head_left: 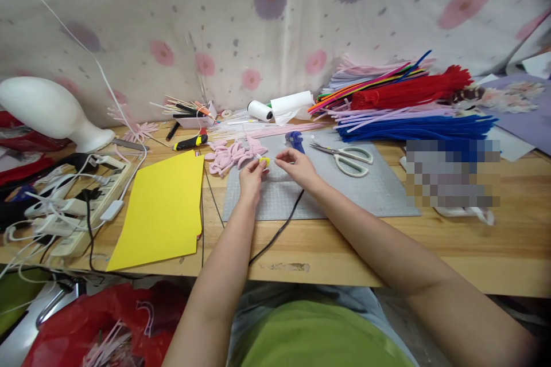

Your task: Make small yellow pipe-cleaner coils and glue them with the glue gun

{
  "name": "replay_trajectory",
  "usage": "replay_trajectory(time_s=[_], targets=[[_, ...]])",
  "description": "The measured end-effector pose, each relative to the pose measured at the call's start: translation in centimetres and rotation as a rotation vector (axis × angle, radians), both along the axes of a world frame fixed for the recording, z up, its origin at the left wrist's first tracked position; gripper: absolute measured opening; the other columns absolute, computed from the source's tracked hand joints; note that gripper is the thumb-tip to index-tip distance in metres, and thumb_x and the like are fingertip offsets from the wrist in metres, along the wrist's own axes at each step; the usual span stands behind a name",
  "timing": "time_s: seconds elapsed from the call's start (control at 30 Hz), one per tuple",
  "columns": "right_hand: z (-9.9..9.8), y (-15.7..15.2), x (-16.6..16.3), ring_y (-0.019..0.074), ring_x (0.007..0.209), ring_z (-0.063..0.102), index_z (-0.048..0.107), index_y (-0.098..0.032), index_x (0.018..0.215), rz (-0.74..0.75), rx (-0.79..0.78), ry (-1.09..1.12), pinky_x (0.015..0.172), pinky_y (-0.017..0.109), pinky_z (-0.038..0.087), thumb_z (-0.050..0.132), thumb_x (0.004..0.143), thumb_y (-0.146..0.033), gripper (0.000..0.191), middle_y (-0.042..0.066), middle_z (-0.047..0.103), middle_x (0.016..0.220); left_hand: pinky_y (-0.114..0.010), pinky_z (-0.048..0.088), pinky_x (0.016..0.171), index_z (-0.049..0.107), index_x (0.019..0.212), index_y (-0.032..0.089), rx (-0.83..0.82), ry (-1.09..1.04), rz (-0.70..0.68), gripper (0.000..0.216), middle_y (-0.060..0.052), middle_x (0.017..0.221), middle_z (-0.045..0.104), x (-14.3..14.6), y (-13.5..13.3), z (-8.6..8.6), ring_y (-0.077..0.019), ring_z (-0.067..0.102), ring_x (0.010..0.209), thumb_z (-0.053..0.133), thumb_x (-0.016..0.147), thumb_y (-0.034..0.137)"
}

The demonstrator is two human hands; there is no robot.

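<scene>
Between the thumb and fingers of my left hand (251,179) is a small yellow piece (265,160), held above the grey cutting mat (374,195). My right hand (299,166) is just to its right, a small gap away, with thumb and fingertips drawn together; whether anything is pinched there is too small to tell. Behind my right hand is a blue glue gun (295,140), partly hidden, and a black cord runs toward the table's front edge. Looped pink fuzzy pieces (232,155) lie behind my left hand. Scissors with pale green handles (350,160) rest on the mat to the right.
Yellow sheets (161,212) lie left of the mat, below a yellow-black utility knife (190,142). Further left are a power strip (94,206) with tangled cables and a white foam head (55,109). Bundles of red (413,89) and blue pipe cleaners (413,126) are stacked at back right.
</scene>
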State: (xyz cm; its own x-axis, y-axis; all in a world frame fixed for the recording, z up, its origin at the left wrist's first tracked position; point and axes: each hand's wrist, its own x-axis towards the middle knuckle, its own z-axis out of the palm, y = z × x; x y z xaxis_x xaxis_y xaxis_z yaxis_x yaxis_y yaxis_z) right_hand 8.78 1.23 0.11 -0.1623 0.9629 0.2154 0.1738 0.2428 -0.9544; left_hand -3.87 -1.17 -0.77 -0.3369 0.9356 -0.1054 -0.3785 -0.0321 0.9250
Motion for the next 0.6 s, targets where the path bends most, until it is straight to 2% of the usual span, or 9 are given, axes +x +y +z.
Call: replay_trajectory(time_s=[0.13, 0.23, 0.3, 0.37, 0.47, 0.6], targets=[[1.5, -1.4, 2.8, 0.0131, 0.065, 0.057, 0.055, -0.019, 0.071, 0.115, 0.020, -0.114, 0.065, 0.027, 0.043, 0.052, 0.074, -0.037, 0.018, 0.000, 0.063, 0.068, -0.024, 0.046, 0.066, 0.063, 0.069, 0.015, 0.016, -0.038, 0.049, 0.022, 0.001, 0.074, 0.061, -0.3, 0.2, -0.3, -0.0084, 0.055, 0.069, 0.074, 0.053, 0.026], [1.9, -2.5, 6.0, 0.0122, 0.059, 0.053, 0.053, -0.019, 0.066, 0.001, 0.081, -0.245, 0.059, 0.026, 0.039, 0.051, 0.076, -0.040, 0.024, -0.001, 0.060, 0.061, -0.025, 0.046, 0.068, 0.061, 0.067, 0.015, 0.041, -0.085, 0.081, 0.021, 0.002, 0.072, 0.060, -0.4, 0.4, -0.5, -0.0077, 0.055, 0.068, 0.074, 0.053, 0.023], [1.8, -2.9, 8.1, 0.0119, 0.054, 0.050, 0.051, -0.019, 0.062, -0.099, 0.102, -0.290, 0.056, 0.026, 0.036, 0.049, 0.078, -0.044, 0.029, -0.001, 0.056, 0.055, -0.025, 0.046, 0.071, 0.060, 0.067, 0.015, 0.043, -0.099, 0.069, 0.020, 0.002, 0.073, 0.061, -0.2, 0.4, -0.5, -0.0078, 0.056, 0.069, 0.074, 0.053, 0.021], [1.5, -3.0, 9.7, 0.0115, 0.051, 0.047, 0.049, -0.020, 0.057, -0.138, 0.101, -0.299, 0.055, 0.026, 0.036, 0.044, 0.080, -0.047, 0.037, -0.001, 0.053, 0.051, -0.025, 0.045, 0.073, 0.061, 0.067, 0.014, 0.022, -0.109, 0.043, 0.020, 0.001, 0.073, 0.062, 0.2, 0.2, -0.3, -0.0079, 0.057, 0.069, 0.074, 0.053, 0.020], [1.1, -2.9, 10.5, 0.0121, 0.054, 0.049, 0.049, -0.019, 0.056, -0.139, 0.109, -0.261, 0.057, 0.027, 0.038, 0.042, 0.081, -0.050, 0.040, 0.000, 0.053, 0.052, -0.024, 0.044, 0.073, 0.061, 0.068, 0.014, -0.037, -0.131, 0.003, 0.022, 0.001, 0.072, 0.063, 1.1, -0.2, 0.3, -0.0074, 0.057, 0.068, 0.075, 0.052, 0.020], [0.5, -2.7, 9.1, 0.0134, 0.063, 0.055, 0.054, -0.019, 0.075, -0.033, 0.056, -0.125, 0.058, 0.028, 0.044, 0.057, 0.072, -0.045, 0.027, 0.001, 0.060, 0.071, -0.025, 0.045, 0.071, 0.061, 0.068, 0.013, -0.123, -0.115, -0.127, 0.023, -0.001, 0.071, 0.064, 2.3, -0.8, 1.2, -0.0081, 0.057, 0.064, 0.076, 0.051, 0.019]])
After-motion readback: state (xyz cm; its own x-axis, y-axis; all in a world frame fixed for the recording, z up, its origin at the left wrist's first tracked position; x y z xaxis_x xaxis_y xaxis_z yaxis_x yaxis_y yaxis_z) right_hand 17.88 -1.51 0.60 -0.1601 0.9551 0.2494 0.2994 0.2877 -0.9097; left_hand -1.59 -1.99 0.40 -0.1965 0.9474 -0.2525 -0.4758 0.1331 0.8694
